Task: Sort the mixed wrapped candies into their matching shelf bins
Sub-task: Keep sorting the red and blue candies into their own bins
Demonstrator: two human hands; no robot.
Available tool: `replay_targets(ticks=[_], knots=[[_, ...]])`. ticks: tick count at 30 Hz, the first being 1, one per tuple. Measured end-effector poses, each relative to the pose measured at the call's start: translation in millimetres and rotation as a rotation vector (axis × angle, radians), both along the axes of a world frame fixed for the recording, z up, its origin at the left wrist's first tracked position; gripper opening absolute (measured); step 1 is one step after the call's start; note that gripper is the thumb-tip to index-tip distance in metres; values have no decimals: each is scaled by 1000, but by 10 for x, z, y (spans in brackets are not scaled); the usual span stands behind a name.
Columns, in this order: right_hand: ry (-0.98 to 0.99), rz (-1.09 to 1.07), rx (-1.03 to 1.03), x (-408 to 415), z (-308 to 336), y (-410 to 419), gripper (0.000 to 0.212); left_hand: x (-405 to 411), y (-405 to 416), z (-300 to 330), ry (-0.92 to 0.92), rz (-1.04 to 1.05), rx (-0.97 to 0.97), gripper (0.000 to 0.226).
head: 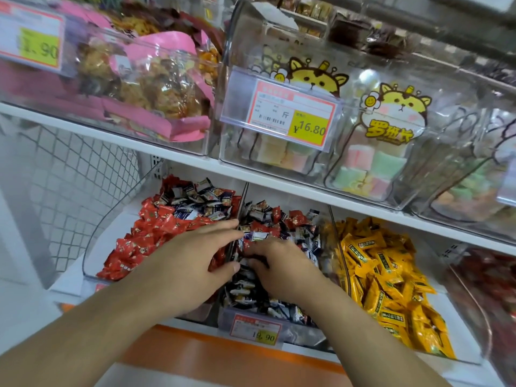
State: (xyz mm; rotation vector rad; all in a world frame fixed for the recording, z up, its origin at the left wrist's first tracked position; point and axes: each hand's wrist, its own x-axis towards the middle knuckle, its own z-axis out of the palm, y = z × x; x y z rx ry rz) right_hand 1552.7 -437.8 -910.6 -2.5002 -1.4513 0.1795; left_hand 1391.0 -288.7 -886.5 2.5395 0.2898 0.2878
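The left bin (92,270) holds red wrapped candies (145,236), with dark blue-and-white ones (195,202) heaped at its back. In the middle bin (304,332) lie dark blue-and-white candies (307,241) with red ones (296,217) mixed in. The right bin holds yellow candies (382,275). My left hand (195,258) reaches across the clear divider (242,202), its fingers stretched out and the tips touching candies in the middle bin. My right hand (282,266) is dug into the middle bin's pile, fingers curled down round dark wrappers; what it holds is mostly hidden.
The shelf above carries clear bins of pink snack bags (156,88) and pastel marshmallow packs (371,169), with a 16.80 price tag (282,113). A 19.90 tag (255,329) hangs on the middle bin's front. Further right is a bin of dark red packets (491,277). White mesh panel (72,174) at left.
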Motion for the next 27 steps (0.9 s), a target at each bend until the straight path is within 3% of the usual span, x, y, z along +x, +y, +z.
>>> replay_targets(ticks=[5, 8, 14, 17, 27], knots=[[-77, -101, -104, 85, 55, -28, 9, 8, 28, -6, 1, -4, 1, 59], [-83, -149, -137, 110, 69, -1, 14, 10, 31, -11, -4, -5, 8, 59], [32, -166, 80, 42, 51, 150, 15, 20, -5, -11, -16, 4, 11, 59], [90, -209, 53, 27, -13, 221, 14, 26, -10, -17, -16, 7, 11, 58], [174, -226, -142, 35, 47, 222, 39, 36, -16, -20, -18, 11, 12, 57]])
